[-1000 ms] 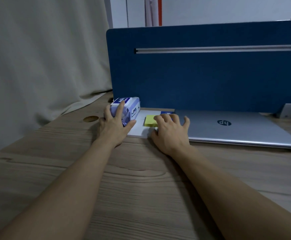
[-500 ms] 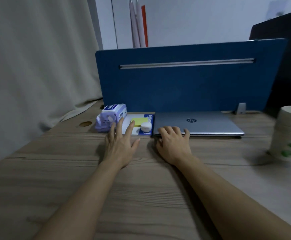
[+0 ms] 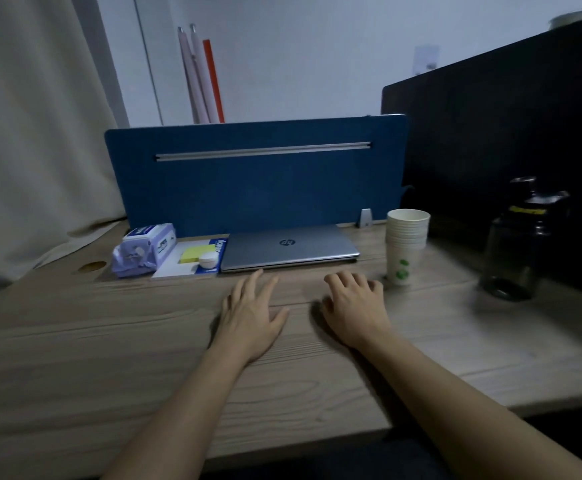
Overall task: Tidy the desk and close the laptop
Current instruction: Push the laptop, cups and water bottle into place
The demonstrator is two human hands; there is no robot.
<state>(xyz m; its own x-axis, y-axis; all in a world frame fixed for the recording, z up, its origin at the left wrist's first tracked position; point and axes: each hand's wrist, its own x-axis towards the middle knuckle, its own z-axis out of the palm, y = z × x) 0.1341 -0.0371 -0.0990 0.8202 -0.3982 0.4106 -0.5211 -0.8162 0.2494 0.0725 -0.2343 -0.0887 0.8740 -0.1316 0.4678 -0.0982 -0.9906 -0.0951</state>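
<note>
A silver laptop [image 3: 289,245] lies with its lid down against the blue divider. To its left a white and blue notebook [image 3: 178,263] carries a yellow sticky pad [image 3: 194,253] and a small white round object [image 3: 208,260]. A purple wipes pack [image 3: 144,249] sits at the far left of that row. My left hand [image 3: 249,315] rests flat on the wooden desk [image 3: 109,341] just in front of the laptop, fingers spread, holding nothing. My right hand [image 3: 355,304] rests beside it with loosely curled fingers, empty, close to a stack of paper cups [image 3: 405,244].
A blue divider panel [image 3: 254,181] stands behind the row. A dark water bottle [image 3: 520,244] stands at the right near a black partition [image 3: 507,150]. A beige curtain [image 3: 33,133] hangs at the left. A round cable hole [image 3: 91,267] is in the desk's left part.
Both hands have pulled back from the wipes pack and the notebook and shifted right onto the bare desk. The camera has drawn back, bringing the cups and the bottle into view.
</note>
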